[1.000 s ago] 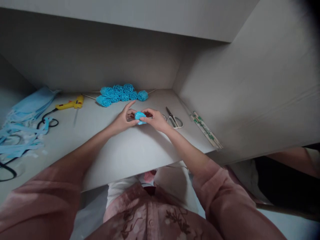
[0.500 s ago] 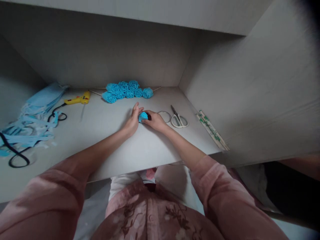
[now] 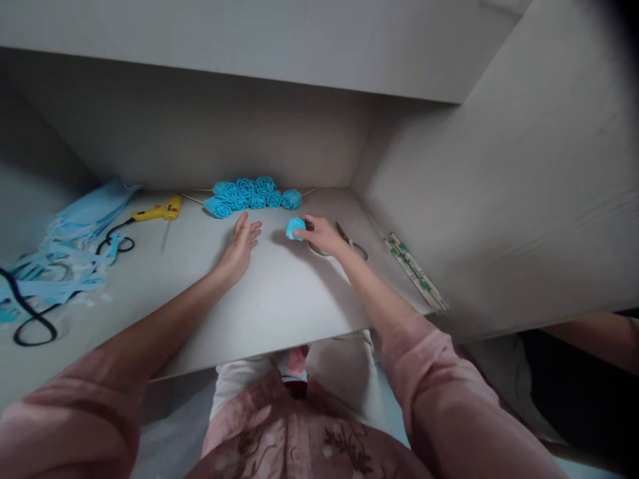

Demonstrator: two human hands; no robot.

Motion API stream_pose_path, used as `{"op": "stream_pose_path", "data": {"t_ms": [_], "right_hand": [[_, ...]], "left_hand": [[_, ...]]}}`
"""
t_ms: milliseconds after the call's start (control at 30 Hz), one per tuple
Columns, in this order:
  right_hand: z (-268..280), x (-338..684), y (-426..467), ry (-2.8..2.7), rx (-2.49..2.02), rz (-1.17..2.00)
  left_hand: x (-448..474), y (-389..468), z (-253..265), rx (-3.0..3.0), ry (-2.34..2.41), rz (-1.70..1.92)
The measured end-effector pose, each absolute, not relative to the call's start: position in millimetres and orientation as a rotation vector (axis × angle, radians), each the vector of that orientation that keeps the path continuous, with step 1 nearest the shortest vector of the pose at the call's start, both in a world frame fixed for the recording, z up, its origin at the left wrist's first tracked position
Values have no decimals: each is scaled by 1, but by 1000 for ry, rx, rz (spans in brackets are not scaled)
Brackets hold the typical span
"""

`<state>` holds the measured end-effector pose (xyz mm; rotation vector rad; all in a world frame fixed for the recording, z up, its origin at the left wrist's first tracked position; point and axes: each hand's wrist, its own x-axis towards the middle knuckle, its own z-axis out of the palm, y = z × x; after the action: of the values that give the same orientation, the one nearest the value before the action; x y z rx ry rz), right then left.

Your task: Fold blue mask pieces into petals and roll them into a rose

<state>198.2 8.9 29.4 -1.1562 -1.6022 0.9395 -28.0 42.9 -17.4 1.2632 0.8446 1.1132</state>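
Observation:
Between the thumb and fingers of my right hand [image 3: 322, 234] is a small blue rolled flower [image 3: 295, 229], held just over the white table [image 3: 279, 293]. My left hand [image 3: 240, 247] is apart from it on the left, fingers spread and nothing in them. Behind both hands lies a stacked group of blue roses [image 3: 244, 194], some with thin sticks poking out at the sides. Scissors [image 3: 352, 242] lie just right of my right hand, partly covered by it. A thin ring [image 3: 319, 250] shows under that hand, mostly hidden.
At the left, a yellow glue gun [image 3: 158, 211] lies with its black cord [image 3: 37, 332] looping forward. Near it are blue face masks [image 3: 94, 207] and cut strips [image 3: 60, 279]. Wrapped sticks [image 3: 415, 271] lie along the right panel [image 3: 499, 199]. Another person's arm [image 3: 594, 336] shows at far right.
My left hand has come off the blue flower and moved left, its fingers opening. My right hand keeps the flower and has shifted slightly right, covering more of the scissors. The camera view tilted a little.

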Motion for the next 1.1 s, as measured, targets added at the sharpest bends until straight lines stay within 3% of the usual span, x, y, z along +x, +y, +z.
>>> {"op": "stream_pose_path", "data": {"t_ms": [533, 800, 1100], "right_hand": [[16, 151, 19, -2031, -1431, 374], [-11, 156, 30, -2021, -1355, 568], [-22, 154, 24, -1673, -1248, 873]], "left_hand": [[-33, 58, -11, 2135, 922, 1086], [-34, 61, -34, 2146, 1009, 1000], [-30, 61, -37, 1796, 848, 1174]]}}
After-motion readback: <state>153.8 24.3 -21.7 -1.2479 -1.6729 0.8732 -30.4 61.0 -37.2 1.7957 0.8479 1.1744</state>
